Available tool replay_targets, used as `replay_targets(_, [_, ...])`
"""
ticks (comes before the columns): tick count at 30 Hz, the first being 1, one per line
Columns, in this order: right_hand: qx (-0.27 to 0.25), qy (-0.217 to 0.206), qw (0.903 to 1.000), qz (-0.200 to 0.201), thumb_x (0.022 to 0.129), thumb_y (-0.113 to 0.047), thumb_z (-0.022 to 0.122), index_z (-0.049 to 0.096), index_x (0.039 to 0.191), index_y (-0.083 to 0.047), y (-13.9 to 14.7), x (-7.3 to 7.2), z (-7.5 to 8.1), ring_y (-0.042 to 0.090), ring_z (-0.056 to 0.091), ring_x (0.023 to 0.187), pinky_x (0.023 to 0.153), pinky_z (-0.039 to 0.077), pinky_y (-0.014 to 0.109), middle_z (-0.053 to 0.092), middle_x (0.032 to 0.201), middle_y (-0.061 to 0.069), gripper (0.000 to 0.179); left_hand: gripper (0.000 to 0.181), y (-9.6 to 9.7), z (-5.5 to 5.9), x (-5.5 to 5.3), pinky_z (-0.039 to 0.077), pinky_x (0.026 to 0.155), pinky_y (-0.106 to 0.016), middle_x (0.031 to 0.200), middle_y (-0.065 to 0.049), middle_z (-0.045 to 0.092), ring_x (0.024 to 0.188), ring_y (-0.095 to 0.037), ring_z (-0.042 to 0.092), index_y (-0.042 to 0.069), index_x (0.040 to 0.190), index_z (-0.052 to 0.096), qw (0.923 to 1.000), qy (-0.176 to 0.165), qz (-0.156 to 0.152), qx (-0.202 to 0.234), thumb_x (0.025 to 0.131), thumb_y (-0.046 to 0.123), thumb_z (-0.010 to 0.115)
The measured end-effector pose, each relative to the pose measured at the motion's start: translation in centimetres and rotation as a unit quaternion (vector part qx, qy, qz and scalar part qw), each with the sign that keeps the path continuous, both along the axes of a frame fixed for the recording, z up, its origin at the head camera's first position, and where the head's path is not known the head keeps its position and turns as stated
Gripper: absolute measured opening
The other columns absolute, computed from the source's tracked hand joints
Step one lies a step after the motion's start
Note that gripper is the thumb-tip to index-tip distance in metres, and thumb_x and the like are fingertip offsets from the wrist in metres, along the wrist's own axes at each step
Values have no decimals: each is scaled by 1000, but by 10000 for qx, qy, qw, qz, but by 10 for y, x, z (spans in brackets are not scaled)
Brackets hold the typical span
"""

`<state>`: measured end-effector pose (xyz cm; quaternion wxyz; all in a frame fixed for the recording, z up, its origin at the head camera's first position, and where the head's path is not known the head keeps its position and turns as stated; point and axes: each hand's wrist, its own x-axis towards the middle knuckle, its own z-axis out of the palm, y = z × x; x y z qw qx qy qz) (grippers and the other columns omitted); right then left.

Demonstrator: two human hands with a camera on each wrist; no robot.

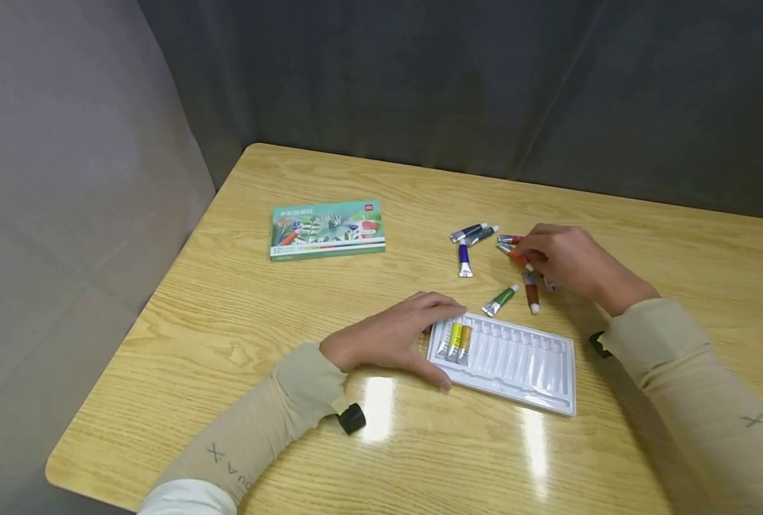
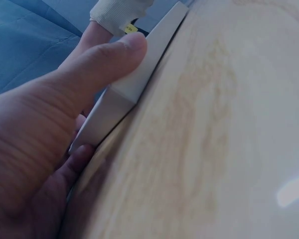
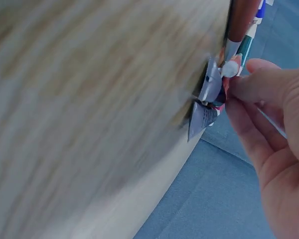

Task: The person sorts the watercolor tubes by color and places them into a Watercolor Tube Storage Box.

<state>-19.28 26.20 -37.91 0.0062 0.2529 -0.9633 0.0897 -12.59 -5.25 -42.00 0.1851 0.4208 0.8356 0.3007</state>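
Observation:
My left hand (image 1: 397, 332) grips the left end of a white plastic paint tray (image 1: 516, 397), its thumb at the near edge and its fingers at the far side. Three tubes lie in the tray's leftmost slots: a whitish one, a yellow paint tube (image 1: 455, 340) and an ochre paint tube (image 1: 465, 342). Over the pile of loose tubes, my right hand (image 1: 570, 261) pinches an orange-red paint tube (image 1: 515, 255) with a white cap. The fingers cover part of it. Under and beside that hand lie a brown paint tube (image 1: 532, 292), a red tube and other partly hidden tubes.
A green paint box (image 1: 327, 230) with a floral picture lies at the back left. A green tube (image 1: 500, 300) rests just behind the tray, and a violet-blue tube (image 1: 464, 259) and two dark tubes lie farther back. A dark curtain (image 1: 452, 86) hangs behind the table.

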Motion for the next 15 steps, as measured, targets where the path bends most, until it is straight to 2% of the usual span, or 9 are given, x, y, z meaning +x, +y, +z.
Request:
replay_targets(3, [26, -116, 9999, 63, 93, 5, 65, 80, 109, -10, 0, -1, -2, 19, 63, 83, 70, 53, 36, 74, 105, 10, 27, 111, 0, -1, 0, 36, 126, -32, 164, 4, 37, 152, -14, 36, 22, 162, 36, 10000, -5, -1, 1, 73, 61, 88])
replay_targets(4, [7, -136, 9999, 93, 93, 6, 65, 80, 109, -10, 0, -1, -3, 20, 64, 85, 72, 55, 38, 74, 106, 10, 27, 111, 0, -1, 0, 36, 126, -32, 164, 4, 37, 152, -14, 36, 22, 162, 36, 10000, -2, -3, 0, 73, 61, 88])
replay_targets(7, [-55, -148, 9996, 247, 92, 8, 65, 80, 107, -10, -1, -1, -5, 25, 67, 97, 83, 60, 45, 73, 112, 12, 28, 111, 0, -1, 0, 37, 126, -33, 164, 4, 38, 152, -14, 36, 22, 162, 36, 10000, 11, -4, -10, 73, 61, 88])
replay_targets(10, [-95, -106, 9988, 461, 89, 10, 67, 81, 104, -10, -3, -1, -6, 31, 67, 110, 92, 60, 51, 73, 117, 13, 28, 111, 0, 0, 0, 37, 126, -33, 164, 4, 38, 152, -14, 36, 21, 162, 36, 10000, 19, 1, -16, 73, 61, 88])
replay_targets(15, [-23, 69, 9963, 854, 87, 11, 73, 81, 100, -9, -7, -3, -7, 33, 63, 119, 98, 58, 52, 74, 123, 11, 25, 110, 0, 1, 0, 37, 126, -32, 163, 5, 38, 151, -13, 36, 21, 162, 36, 10000, 12, 3, -1, 73, 61, 88])
